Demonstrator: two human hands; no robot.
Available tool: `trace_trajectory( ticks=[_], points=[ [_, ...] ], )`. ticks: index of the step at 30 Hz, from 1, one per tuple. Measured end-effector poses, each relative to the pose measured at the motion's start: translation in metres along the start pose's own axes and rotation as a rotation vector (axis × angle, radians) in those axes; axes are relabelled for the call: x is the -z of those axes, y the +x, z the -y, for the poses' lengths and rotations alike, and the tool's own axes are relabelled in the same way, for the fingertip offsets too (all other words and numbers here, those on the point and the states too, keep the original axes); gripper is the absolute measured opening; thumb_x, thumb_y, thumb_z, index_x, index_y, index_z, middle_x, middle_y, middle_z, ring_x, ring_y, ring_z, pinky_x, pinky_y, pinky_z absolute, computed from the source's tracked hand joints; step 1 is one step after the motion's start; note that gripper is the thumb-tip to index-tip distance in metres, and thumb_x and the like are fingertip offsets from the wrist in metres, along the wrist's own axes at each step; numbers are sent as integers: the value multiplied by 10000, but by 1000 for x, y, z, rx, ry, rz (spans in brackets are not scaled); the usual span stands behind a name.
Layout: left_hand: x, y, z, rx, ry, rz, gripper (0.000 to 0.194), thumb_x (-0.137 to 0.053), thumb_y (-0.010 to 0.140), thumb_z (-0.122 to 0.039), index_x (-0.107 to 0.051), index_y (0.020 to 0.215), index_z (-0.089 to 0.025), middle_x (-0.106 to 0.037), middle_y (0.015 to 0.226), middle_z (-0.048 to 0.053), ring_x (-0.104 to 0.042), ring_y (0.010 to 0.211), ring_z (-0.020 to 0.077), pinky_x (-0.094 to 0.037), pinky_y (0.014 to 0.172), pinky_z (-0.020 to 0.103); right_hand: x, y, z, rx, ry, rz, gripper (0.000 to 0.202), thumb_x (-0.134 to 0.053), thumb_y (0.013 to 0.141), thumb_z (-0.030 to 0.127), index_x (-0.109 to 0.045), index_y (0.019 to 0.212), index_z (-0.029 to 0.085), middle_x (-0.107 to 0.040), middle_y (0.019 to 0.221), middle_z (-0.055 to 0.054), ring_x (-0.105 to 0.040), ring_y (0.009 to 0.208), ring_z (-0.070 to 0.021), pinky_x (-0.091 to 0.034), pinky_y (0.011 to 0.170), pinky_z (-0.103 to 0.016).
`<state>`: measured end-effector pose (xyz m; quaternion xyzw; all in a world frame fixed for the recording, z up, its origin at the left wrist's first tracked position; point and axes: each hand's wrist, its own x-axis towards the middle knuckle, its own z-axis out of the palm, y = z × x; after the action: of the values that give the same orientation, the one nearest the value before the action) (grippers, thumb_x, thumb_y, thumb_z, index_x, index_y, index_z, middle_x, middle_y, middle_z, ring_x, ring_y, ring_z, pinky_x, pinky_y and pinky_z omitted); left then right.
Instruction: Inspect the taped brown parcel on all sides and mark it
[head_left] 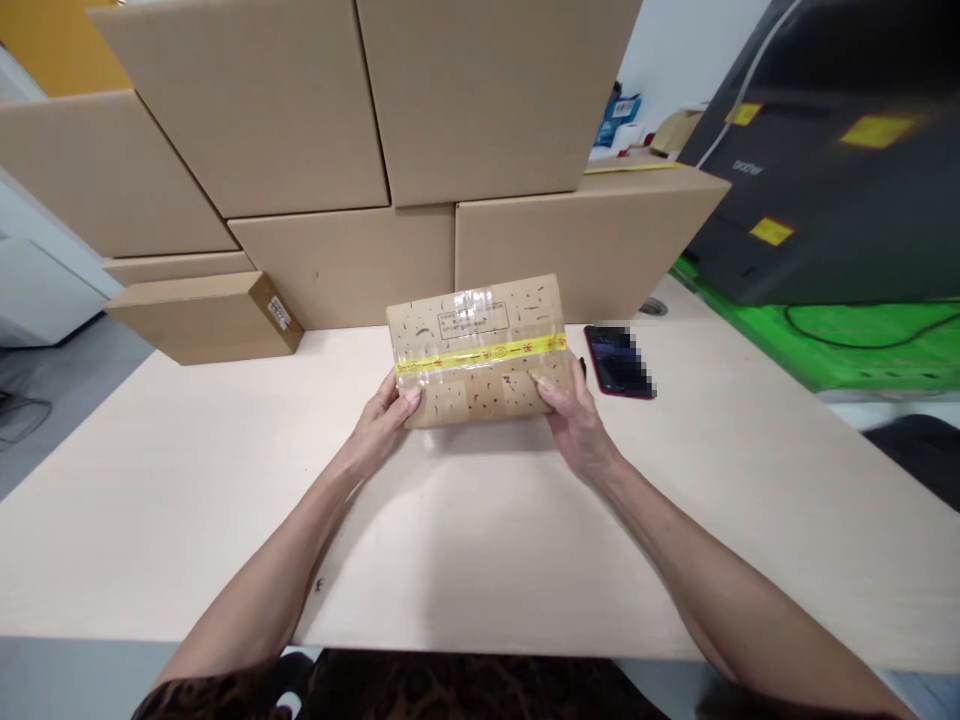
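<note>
Between my two hands is a small cardboard box (480, 385), tilted so its broad face is turned toward me. A yellow tape strip with red marks crosses that face, with clear tape and a printed label frame above it and dark specks all over. My left hand (388, 415) grips the lower left edge, thumb on the front. My right hand (576, 412) grips the lower right edge, its thumb also on the front. The fingers behind the box are hidden. Just right of the box, a phone with a red edge (619, 360) lies on the table, its screen partly pixelated.
Large cardboard boxes (337, 265) are stacked along the back of the pale table (225, 500). A flat brown box (217, 318) with a white label stands at the back left. On the right are a dark machine (810, 180) with yellow stickers and a green surface (840, 345).
</note>
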<state>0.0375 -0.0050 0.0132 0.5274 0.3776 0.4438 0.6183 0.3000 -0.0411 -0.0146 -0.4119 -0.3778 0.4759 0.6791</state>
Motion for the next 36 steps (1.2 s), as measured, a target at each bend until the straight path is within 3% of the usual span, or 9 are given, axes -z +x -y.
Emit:
trace_trajectory(
  ticks=[4,10,14,19,25,28,31,34,36],
  points=[
    [3,-1,1,-16,43,31,680,-866,847,-644,-742,1354,-209,-772,1403,128,-699,1309,345,-575,1098,445,2,1,10,141,-26,-64,855,-910,701,542,-586,1480,404,-479,1721,-23,-336,1671,-350,-300,1354,-606],
    [-4,-6,31,142,-41,153,656,-816,900,-646,-734,1357,-182,-834,1115,149,-799,903,263,-627,809,377,-1,-5,4,171,-18,-33,1140,-972,593,601,-427,1587,479,-523,1653,-49,-452,1575,-366,-498,1210,-591],
    [-14,-11,48,145,30,310,699,-862,907,-524,-659,1493,-202,-769,1354,195,-767,1156,301,-602,1001,429,-6,-9,-13,37,-101,29,1165,-987,630,558,-367,1605,408,-499,1672,-98,-478,1559,-339,-465,1242,-583],
    [-6,-10,57,183,67,311,999,-885,900,-465,-374,1734,-258,-694,1479,244,-749,1239,336,-555,1100,543,-12,-10,-19,-176,-69,-45,1214,-1001,580,599,-338,1580,417,-531,1617,-96,-500,1522,-345,-519,1192,-605],
    [-9,-12,55,155,81,315,935,-923,856,-436,-489,1671,-287,-736,1428,187,-746,1226,286,-586,1065,473,-13,-6,-12,-213,-32,-104,917,-975,630,574,-511,1398,383,-710,1271,-28,-619,1318,-325,-536,1128,-563],
    [-13,-10,51,162,58,202,812,-934,803,-551,-665,1496,-226,-796,1231,142,-768,930,213,-617,861,373,-10,-3,-9,-259,1,-151,848,-991,568,503,-555,1284,367,-718,1064,23,-671,1061,-295,-548,1030,-570],
    [-7,-1,46,54,50,-139,630,-836,815,-734,-763,1090,-172,-776,997,81,-670,725,151,-554,708,311,-9,-1,-5,-284,26,-168,824,-992,504,439,-566,1204,355,-700,974,45,-652,949,-276,-547,946,-537],
    [6,10,38,-35,36,-467,673,-787,787,-832,-710,1023,-206,-744,1090,66,-680,878,178,-566,814,324,-9,-4,0,-308,28,-107,791,-969,518,396,-585,1208,350,-733,975,36,-675,989,-293,-540,940,-507],
    [12,14,30,-7,-28,-482,750,-757,782,-874,-707,1151,-222,-745,1195,93,-704,1066,240,-580,938,375,-9,-7,4,-330,35,4,733,-924,555,380,-624,1222,333,-775,1006,13,-703,1044,-316,-535,980,-513]
  ],
)
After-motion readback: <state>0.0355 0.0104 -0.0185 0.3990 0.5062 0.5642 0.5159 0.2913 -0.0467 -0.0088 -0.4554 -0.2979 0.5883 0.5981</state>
